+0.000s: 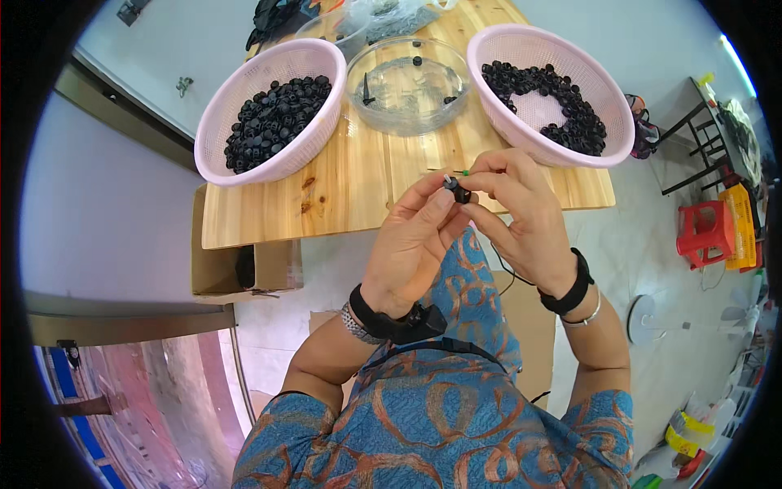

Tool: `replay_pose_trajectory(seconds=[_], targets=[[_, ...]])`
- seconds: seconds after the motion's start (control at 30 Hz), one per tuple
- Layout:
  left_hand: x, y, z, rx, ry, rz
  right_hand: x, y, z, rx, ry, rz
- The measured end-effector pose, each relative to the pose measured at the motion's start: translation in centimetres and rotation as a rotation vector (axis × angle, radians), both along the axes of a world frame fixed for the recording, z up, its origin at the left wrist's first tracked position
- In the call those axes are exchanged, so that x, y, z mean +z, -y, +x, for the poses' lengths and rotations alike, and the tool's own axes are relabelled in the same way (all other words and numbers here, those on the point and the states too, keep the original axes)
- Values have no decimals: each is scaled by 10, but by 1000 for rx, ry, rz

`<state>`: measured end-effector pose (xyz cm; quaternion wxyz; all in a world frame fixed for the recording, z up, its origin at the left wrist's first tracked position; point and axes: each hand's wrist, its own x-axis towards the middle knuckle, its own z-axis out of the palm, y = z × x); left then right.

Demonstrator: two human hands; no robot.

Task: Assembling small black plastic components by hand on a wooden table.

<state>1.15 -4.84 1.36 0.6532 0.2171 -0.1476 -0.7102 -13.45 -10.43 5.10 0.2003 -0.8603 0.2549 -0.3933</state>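
Just beyond the front table edge, my left hand (411, 244) pinches a small black plastic part (460, 194) between thumb and fingers. A short pale grey piece sticks up at its left side. My right hand (529, 212) closes on the part's right side, thumb below and fingers above. By the right fingertips shows a thin rod with a green section (462, 172); whether it is gripped there I cannot tell. The left pink basket (213, 155) holds a heap of black caps (277, 122). In the right pink basket (623, 134), black ring-like pieces (582, 122) lie around a bare patch.
Between the baskets stands a round clear tray (407, 122) with a few black bits. Behind it are a clear bowl (330, 33) and plastic bags (399, 20). A cardboard box (281, 265) sits under the wooden table (326, 204). A red stool (705, 232) stands right.
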Motion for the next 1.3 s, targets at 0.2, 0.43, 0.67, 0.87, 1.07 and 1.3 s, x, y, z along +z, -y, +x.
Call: replay_pose_trajectory(seconds=[0.2,0.43,0.67,0.87,1.07,1.3], targets=[[-4,-8,-10,7,11,-61,-11,-18,-5,-3,266,321],[-3,-17,-19,38,221,-134,-24,-22,-12,97,456,541],[-1,-23,-21,24,280,-192,-31,-27,-13,188,597,701],[-1,-24,-24,46,273,-126,-31,-33,-10,209,751,947],[-3,-25,-22,132,420,-206,-33,-36,-6,299,835,937],[-3,-25,-23,185,429,-226,-48,-38,0,320,920,857]])
